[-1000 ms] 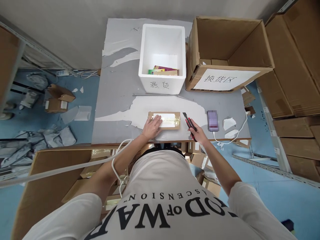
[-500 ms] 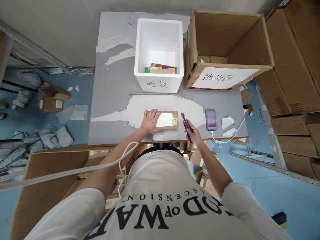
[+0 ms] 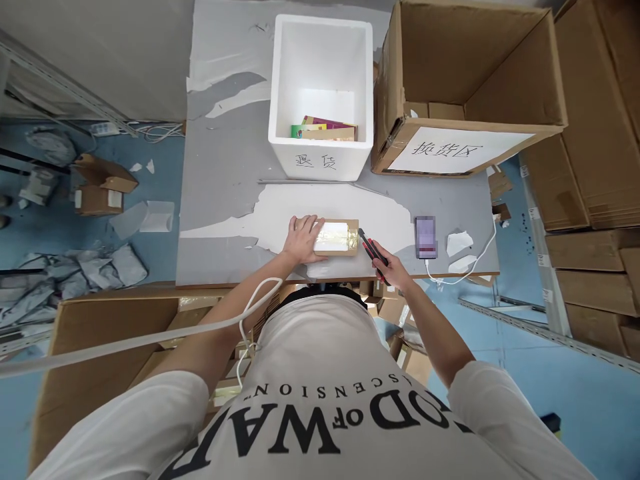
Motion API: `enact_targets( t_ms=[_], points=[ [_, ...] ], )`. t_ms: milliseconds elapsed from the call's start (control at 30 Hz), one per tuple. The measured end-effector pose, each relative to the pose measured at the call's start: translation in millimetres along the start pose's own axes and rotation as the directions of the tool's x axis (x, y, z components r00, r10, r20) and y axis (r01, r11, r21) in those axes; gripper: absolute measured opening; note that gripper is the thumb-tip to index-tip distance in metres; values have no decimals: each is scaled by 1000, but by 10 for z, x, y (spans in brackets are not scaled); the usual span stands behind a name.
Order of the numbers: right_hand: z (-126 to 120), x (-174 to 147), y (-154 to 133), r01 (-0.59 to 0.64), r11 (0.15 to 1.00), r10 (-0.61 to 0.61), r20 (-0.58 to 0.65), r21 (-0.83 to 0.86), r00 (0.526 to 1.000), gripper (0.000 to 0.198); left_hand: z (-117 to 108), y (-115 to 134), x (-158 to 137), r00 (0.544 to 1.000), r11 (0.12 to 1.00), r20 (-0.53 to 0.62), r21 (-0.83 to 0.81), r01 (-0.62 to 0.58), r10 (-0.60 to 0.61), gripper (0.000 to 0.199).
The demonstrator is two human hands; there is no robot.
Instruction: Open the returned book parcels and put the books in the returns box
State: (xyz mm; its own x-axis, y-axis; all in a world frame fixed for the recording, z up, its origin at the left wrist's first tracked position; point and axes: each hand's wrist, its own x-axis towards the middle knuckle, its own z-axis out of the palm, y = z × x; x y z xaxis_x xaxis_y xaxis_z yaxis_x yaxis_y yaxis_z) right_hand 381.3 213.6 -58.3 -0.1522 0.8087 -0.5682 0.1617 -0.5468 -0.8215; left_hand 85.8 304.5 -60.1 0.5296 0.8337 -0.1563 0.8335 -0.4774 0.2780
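Observation:
A small flat cardboard parcel (image 3: pixel 336 237) with a white label and shiny tape lies near the front edge of the grey table (image 3: pixel 220 173). My left hand (image 3: pixel 302 238) lies flat on its left end, fingers spread, pressing it down. My right hand (image 3: pixel 393 270) grips a red and black utility knife (image 3: pixel 371 247). The knife's tip points at the parcel's right end and sits right beside it.
A white foam box (image 3: pixel 321 93) with a few packets inside stands at the back. A large open carton (image 3: pixel 465 87) with a paper label is to its right. A phone (image 3: pixel 426 237) on a white cable and paper scraps lie right of the knife. Cartons stand below the table.
The knife has moved left, closer to the parcel's right end. My left hand has stayed on the parcel. The view has tilted slightly.

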Motion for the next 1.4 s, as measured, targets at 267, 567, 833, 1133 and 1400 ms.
enact_targets(
  t_ms=[267, 567, 833, 1133, 1400],
  points=[
    [-65, -160, 46, -8, 997, 10, 31, -72, 999, 73, -21, 24, 5, 999, 1000, 31, -4, 20, -20, 112],
    [76, -454, 268, -62, 997, 65, 78, -38, 995, 69, 16, -8, 10, 999, 1000, 37, 2, 5, -5, 115],
    [54, -433, 351, 67, 973, -6, -262, 223, 965, 87, -54, -114, 24, 999, 987, 27, -159, -27, 32, 100],
    [904, 86, 304, 136, 858, 52, -348, 494, 936, 43, 63, -702, -42, 892, 479, 131, -805, 350, -432, 56],
    [444, 654, -157, 219, 859, -30, -381, 463, 924, 38, 169, -423, -469, 855, 154, 172, -948, 278, -489, 58]
  ],
)
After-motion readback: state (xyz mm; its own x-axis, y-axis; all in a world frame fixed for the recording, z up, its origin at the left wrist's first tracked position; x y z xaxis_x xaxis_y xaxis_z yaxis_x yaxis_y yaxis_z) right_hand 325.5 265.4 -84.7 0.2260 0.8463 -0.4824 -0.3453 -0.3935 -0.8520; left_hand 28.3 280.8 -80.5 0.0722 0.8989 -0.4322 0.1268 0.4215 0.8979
